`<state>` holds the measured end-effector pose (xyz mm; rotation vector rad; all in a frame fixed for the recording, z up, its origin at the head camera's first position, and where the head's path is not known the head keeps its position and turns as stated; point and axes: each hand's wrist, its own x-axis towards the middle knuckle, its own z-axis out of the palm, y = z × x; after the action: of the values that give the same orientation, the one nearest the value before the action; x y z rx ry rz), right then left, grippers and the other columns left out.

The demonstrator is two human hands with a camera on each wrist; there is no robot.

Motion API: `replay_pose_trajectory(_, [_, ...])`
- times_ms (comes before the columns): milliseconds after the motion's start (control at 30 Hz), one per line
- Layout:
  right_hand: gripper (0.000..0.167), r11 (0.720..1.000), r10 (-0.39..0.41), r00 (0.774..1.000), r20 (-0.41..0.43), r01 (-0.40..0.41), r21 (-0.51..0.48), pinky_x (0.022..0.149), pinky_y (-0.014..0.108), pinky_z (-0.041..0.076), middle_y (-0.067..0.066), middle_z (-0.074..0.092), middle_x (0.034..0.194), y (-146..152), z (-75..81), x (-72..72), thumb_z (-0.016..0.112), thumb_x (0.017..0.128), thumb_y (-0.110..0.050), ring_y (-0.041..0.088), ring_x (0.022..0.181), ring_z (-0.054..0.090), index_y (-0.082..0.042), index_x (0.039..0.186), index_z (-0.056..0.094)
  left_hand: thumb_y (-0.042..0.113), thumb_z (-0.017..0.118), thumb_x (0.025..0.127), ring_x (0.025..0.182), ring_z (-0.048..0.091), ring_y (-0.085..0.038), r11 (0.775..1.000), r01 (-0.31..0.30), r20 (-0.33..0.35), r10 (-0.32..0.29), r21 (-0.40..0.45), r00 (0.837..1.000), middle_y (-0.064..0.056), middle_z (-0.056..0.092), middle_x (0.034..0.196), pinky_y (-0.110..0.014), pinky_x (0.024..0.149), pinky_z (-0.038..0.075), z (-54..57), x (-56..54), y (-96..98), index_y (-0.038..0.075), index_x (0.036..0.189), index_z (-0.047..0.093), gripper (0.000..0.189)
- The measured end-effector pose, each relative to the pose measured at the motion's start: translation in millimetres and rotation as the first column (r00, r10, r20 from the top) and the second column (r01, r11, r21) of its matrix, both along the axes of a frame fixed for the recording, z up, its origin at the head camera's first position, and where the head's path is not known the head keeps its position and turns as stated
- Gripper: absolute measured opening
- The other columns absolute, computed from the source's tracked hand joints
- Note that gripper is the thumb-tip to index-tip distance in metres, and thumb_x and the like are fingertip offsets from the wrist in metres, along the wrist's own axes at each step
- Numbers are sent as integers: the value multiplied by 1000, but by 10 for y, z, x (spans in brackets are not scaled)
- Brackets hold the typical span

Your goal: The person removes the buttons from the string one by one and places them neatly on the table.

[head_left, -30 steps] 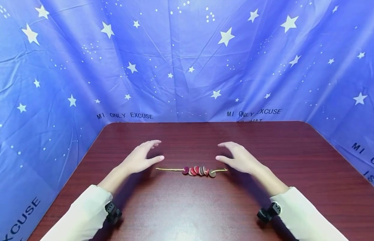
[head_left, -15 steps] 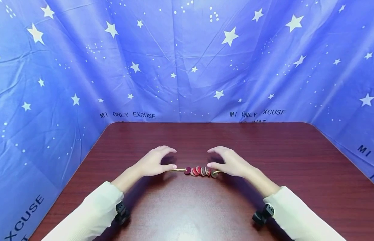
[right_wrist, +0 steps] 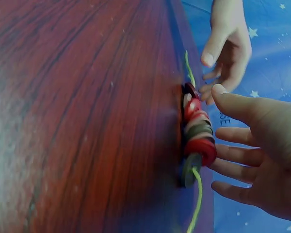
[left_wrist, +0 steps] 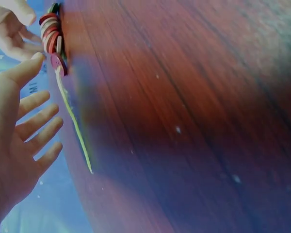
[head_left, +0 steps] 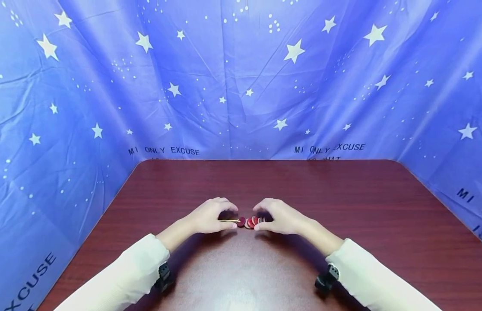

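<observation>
Buttons (right_wrist: 200, 128) on yellow string (left_wrist: 76, 124); my left hand (head_left: 208, 217) and right hand (head_left: 283, 217) beside them, fingers relaxed, empty; gentle, even grip probably best.

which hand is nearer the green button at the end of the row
Right. The right hand is beside the green button, though whether it touches is unclear; the left hand is at the opposite end, by the purple button.
</observation>
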<state>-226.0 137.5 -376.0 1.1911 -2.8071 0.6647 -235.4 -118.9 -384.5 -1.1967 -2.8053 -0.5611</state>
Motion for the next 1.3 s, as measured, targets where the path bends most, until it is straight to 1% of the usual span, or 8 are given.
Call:
replay_pose_trajectory(133, [41, 1000, 20, 1000, 3, -20, 23, 87, 32, 50, 5, 68, 103, -99, -7, 11, 75, 81, -31, 16, 94, 62, -3, 110, 67, 35, 71, 83, 99, 63, -16, 1000, 1, -18, -1, 4, 1000, -1, 69, 103, -34, 89, 49, -1, 14, 54, 12, 110, 69, 36])
replay_pose_trajectory(267, [38, 999, 12, 1000, -2, -11, 46, 78, 26, 48, 1, 66, 96, -174, -24, 21, 77, 79, -31, 11, 85, 57, -6, 106, 69, 34, 73, 82, 95, 63, -16, 1000, -16, 0, 16, 11, 1000, 0, 70, 99, -33, 87, 50, -3, 17, 106, 13, 107, 70, 33])
replay_pose_trajectory(500, [35, 998, -19, 996, -85, 25, 65, 67, 21, 44, -2, 66, 88, -241, -107, 30, 81, 75, -34, 5, 74, 52, -10, 99, 72, 33, 77, 78, 89, 64, -16, 999, -34, -1, 34, -1, 999, 0, 70, 89, -34, 82, 50, -55, 19, 209, 14, 101, 72, 30])
replay_pose_trajectory(700, [32, 999, -30, 991, -134, 36, 37, 64, 21, 42, -2, 65, 84, -269, -164, 33, 83, 72, -32, 5, 71, 49, -11, 94, 73, 33, 79, 75, 87, 64, -15, 998, -52, -33, 52, -17, 998, 2, 70, 86, -35, 79, 48, -86, 32, 265, 15, 98, 72, 30])
replay_pose_trajectory(833, [26, 1000, -26, 980, -196, 24, -8, 60, 19, 38, -4, 60, 77, -273, -204, 20, 84, 69, -27, 2, 66, 44, -12, 86, 72, 32, 79, 75, 85, 63, -15, 998, -52, -49, 51, -17, 998, 3, 69, 84, -34, 77, 48, -95, 33, 266, 16, 96, 72, 27])
replay_pose_trajectory(933, [22, 999, -25, 975, -219, 21, -24, 58, 18, 37, -6, 56, 73, -276, -234, 15, 84, 69, -25, 1, 64, 43, -13, 81, 70, 31, 79, 75, 84, 62, -15, 999, -49, -42, 48, -18, 998, 3, 69, 83, -33, 76, 46, -103, 38, 256, 16, 94, 72, 25])
replay_pose_trajectory(1067, [19, 999, -40, 981, -190, 38, -14, 59, 18, 38, -6, 56, 72, -294, -243, 13, 83, 71, -26, 1, 65, 44, -14, 79, 70, 28, 80, 74, 84, 63, -15, 998, -56, -25, 55, -11, 998, 3, 68, 82, -33, 76, 46, -102, 49, 248, 15, 93, 72, 24])
replay_pose_trajectory(1300, [16, 999, -46, 984, -169, 49, 13, 60, 15, 38, -8, 58, 72, -300, -229, 0, 80, 74, -26, 0, 66, 46, -16, 80, 69, 28, 80, 74, 83, 63, -14, 998, -55, -39, 55, 2, 998, 3, 69, 82, -32, 75, 45, -98, 57, 262, 15, 92, 72, 23])
